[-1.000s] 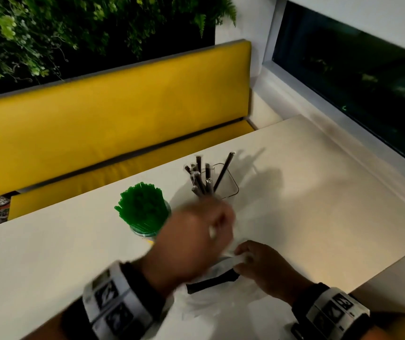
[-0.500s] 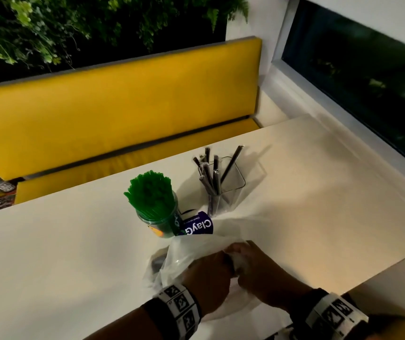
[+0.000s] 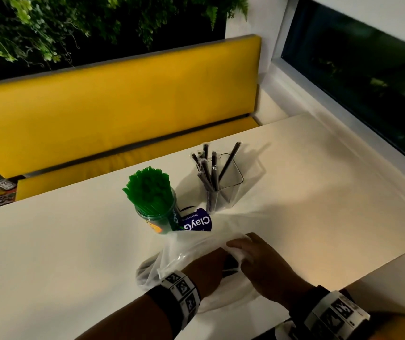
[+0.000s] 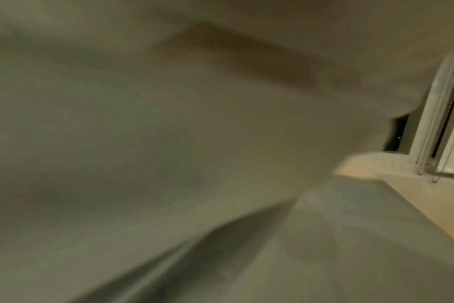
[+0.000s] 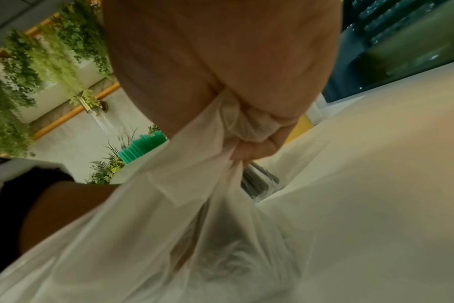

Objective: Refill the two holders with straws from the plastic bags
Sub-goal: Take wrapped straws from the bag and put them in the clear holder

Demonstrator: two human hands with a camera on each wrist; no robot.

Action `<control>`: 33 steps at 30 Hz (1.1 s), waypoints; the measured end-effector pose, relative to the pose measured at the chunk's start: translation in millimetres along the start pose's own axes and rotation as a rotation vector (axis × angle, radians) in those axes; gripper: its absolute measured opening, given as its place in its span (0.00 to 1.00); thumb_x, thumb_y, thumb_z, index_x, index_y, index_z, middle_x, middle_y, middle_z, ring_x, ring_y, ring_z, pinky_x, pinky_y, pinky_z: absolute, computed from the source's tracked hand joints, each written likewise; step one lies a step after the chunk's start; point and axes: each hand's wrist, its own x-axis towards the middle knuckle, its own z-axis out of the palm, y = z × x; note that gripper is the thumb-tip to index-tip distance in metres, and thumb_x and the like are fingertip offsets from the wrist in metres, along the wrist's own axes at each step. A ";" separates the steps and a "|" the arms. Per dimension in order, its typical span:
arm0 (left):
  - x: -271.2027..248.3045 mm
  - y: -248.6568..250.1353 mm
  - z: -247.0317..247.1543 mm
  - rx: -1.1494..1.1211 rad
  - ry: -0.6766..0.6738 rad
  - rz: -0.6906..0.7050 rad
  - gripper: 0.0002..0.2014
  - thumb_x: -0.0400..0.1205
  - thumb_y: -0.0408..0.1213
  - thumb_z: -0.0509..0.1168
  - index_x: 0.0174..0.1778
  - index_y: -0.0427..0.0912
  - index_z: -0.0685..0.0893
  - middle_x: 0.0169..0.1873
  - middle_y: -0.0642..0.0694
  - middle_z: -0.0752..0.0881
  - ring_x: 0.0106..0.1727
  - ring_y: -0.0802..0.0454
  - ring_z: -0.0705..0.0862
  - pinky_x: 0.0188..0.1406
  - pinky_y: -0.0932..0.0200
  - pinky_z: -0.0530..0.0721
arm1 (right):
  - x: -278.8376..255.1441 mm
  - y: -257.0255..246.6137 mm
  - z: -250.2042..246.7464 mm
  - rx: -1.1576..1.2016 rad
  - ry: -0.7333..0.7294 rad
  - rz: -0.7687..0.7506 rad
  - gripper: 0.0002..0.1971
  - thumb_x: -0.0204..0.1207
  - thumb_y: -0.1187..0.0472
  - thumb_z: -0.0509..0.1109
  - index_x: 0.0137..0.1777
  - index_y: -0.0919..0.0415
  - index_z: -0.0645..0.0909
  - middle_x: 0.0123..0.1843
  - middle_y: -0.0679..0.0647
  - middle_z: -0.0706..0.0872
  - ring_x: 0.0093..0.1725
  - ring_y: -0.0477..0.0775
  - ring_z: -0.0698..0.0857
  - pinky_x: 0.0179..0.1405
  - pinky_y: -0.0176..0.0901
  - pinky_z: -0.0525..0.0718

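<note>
A round holder packed with green straws stands mid-table. To its right, a clear square holder has a few black straws leaning in it. A translucent plastic bag lies in front of both holders, with dark straws dimly showing inside. My left hand reaches into the bag's mouth and its fingers are hidden by plastic. The left wrist view is only blurred plastic. My right hand grips the bag's bunched edge and holds it up.
A blue labelled packet lies between the green holder and the bag. A yellow bench runs behind the table. A window and its ledge are to the right. The table's front edge passes close by my right wrist.
My left hand has come back from the clear holder and gone down into the bag. The right hand has kept its hold on the bag's edge.
</note>
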 end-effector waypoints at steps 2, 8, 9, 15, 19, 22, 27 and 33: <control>-0.8 -1.9 -2.9 -0.008 0.079 0.031 0.10 0.87 0.53 0.60 0.62 0.59 0.80 0.54 0.60 0.83 0.53 0.61 0.79 0.54 0.71 0.69 | 1.4 0.8 0.2 -0.017 0.031 0.032 0.23 0.78 0.68 0.63 0.68 0.44 0.80 0.62 0.39 0.76 0.62 0.45 0.79 0.63 0.35 0.78; -12.1 6.4 -23.2 0.137 -0.137 0.101 0.14 0.89 0.51 0.56 0.63 0.53 0.82 0.60 0.51 0.86 0.61 0.50 0.82 0.69 0.56 0.77 | 4.9 10.3 0.7 -0.027 0.027 0.075 0.25 0.75 0.70 0.61 0.67 0.45 0.82 0.64 0.40 0.78 0.63 0.48 0.80 0.65 0.42 0.81; -14.2 9.6 -27.6 0.142 -0.155 0.106 0.13 0.88 0.50 0.58 0.62 0.53 0.83 0.60 0.50 0.86 0.60 0.49 0.82 0.69 0.54 0.78 | 5.1 12.1 0.4 -0.023 0.029 0.081 0.26 0.74 0.70 0.61 0.67 0.45 0.82 0.63 0.41 0.78 0.62 0.49 0.80 0.65 0.42 0.81; -43.1 48.0 -82.9 -0.326 -0.068 0.288 0.10 0.79 0.35 0.73 0.51 0.56 0.86 0.46 0.61 0.89 0.49 0.62 0.87 0.52 0.63 0.82 | 6.5 27.5 -6.4 -0.092 0.077 0.115 0.22 0.76 0.67 0.61 0.61 0.40 0.80 0.49 0.36 0.74 0.55 0.48 0.80 0.48 0.29 0.73; -65.3 97.0 -152.0 -0.883 0.273 0.462 0.11 0.74 0.28 0.75 0.44 0.51 0.91 0.42 0.54 0.92 0.46 0.58 0.89 0.50 0.62 0.86 | 4.3 28.4 -5.3 -0.075 0.051 0.125 0.23 0.75 0.67 0.62 0.65 0.42 0.80 0.54 0.36 0.77 0.57 0.48 0.80 0.53 0.33 0.77; -55.5 118.1 -207.7 -1.292 0.705 0.643 0.09 0.76 0.28 0.69 0.43 0.48 0.87 0.38 0.44 0.85 0.43 0.45 0.85 0.49 0.48 0.86 | 4.4 28.2 -3.7 -0.092 0.045 0.094 0.23 0.75 0.67 0.62 0.67 0.44 0.81 0.59 0.41 0.78 0.59 0.47 0.81 0.56 0.30 0.78; 11.4 107.5 -224.2 -1.401 0.960 0.470 0.07 0.81 0.25 0.69 0.49 0.40 0.80 0.42 0.40 0.83 0.42 0.45 0.84 0.47 0.51 0.84 | 2.5 30.1 -5.2 -0.102 0.007 0.085 0.24 0.76 0.65 0.62 0.68 0.42 0.79 0.64 0.40 0.79 0.64 0.43 0.79 0.58 0.23 0.71; 68.9 84.4 -192.8 -1.155 1.021 0.187 0.10 0.81 0.30 0.73 0.50 0.49 0.82 0.37 0.55 0.85 0.34 0.63 0.84 0.35 0.65 0.83 | 3.0 32.7 -4.0 -0.076 -0.001 0.089 0.24 0.77 0.64 0.61 0.69 0.42 0.79 0.64 0.38 0.77 0.65 0.41 0.79 0.56 0.22 0.71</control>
